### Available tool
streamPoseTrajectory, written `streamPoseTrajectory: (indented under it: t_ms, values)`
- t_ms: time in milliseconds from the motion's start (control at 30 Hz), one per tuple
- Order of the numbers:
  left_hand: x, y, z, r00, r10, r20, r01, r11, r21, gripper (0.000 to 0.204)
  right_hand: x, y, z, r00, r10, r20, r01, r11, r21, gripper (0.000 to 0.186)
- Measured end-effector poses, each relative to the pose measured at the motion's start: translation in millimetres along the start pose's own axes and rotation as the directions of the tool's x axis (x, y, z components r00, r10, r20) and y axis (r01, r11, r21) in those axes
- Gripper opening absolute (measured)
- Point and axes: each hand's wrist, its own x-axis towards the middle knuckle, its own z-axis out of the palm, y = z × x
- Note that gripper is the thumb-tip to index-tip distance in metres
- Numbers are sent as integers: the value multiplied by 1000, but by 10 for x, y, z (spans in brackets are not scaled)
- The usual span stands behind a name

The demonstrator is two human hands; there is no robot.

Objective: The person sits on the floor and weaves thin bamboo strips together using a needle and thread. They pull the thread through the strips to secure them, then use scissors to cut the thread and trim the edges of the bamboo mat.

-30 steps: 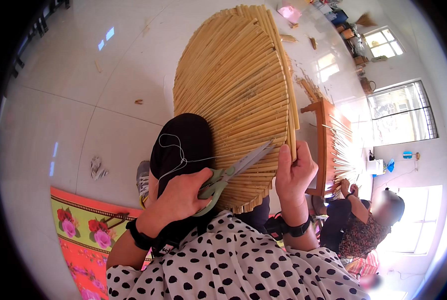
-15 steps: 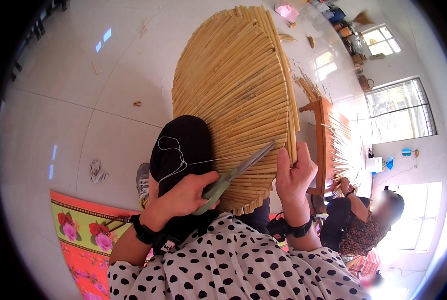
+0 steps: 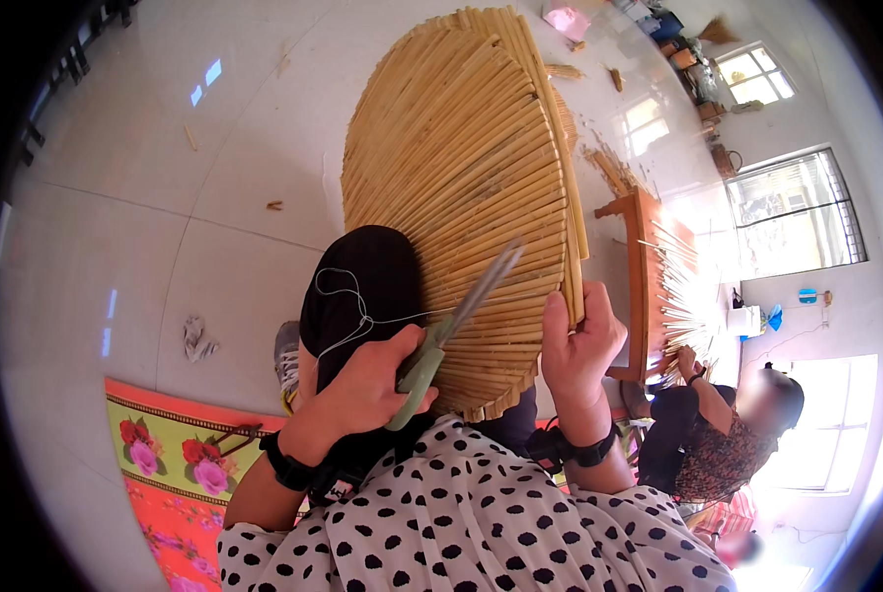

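My left hand (image 3: pixel 360 390) is closed round the pale green handles of a pair of scissors (image 3: pixel 424 377). Their metal blades point up and right over a round panel of straw-coloured stalks (image 3: pixel 451 168), with the tips slightly apart. At the panel's right rim, my right hand (image 3: pixel 586 350) pinches the edge, thumb on top and the other fingers partly hidden behind it. The panel leans across my lap beside my black-clad knee (image 3: pixel 362 261). A thin pale thread (image 3: pixel 366 322) loops over the knee and runs right onto the stalks, passing behind the scissors.
To the right stands a brown wooden table (image 3: pixel 641 286) with loose stalks spread on it. A co-worker (image 3: pixel 703 444) sits there, one hand at the stalks. A floral mat (image 3: pixel 180 464) lies at lower left, a crumpled cloth (image 3: pixel 199 338) above it. Scraps litter the tiled floor.
The scissors have swung up and left, their tips drawing away from the panel's right edge and my right thumb. The panel has tilted slightly. My right hand keeps its hold.
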Motion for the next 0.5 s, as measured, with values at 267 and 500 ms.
streamPoseTrajectory:
  t_ms: [267,500]
  values:
    - [-1,-79,124,1000,27,10,-28,982,186,38,-2,11,7,1000,2,-8,-2,1000,10,12]
    - [38,-179,74,993,114,-27,-100,943,317,37,-6,26,15,1000,-13,-6,13,1000,-4,12]
